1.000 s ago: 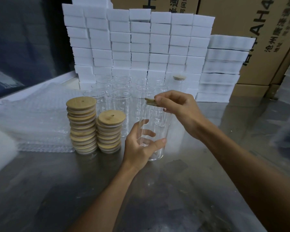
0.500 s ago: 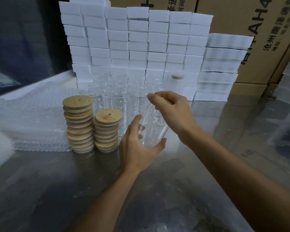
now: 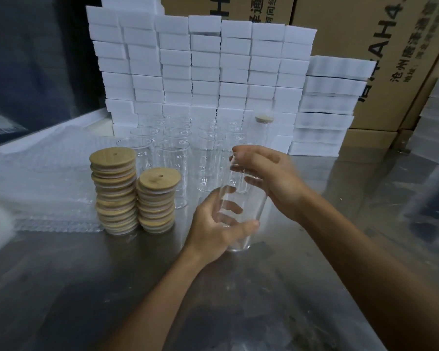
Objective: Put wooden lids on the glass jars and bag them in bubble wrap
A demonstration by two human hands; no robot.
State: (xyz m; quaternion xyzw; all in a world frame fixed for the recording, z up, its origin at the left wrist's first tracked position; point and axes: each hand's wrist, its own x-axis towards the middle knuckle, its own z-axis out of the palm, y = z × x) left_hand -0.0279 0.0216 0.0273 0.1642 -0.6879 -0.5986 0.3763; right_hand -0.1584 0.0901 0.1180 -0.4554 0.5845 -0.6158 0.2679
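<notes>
While the left hand [image 3: 213, 229] grips the upright glass jar [image 3: 241, 211] low on the surface [image 3: 61, 287], right hand [image 3: 269, 173] fingers curl round its rim; lid stacks [image 3: 134, 191] lie left, nearer the left hand.

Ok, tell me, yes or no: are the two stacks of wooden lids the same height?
No, the left stack stands clearly taller than the right stack beside it on the metal table.
</notes>
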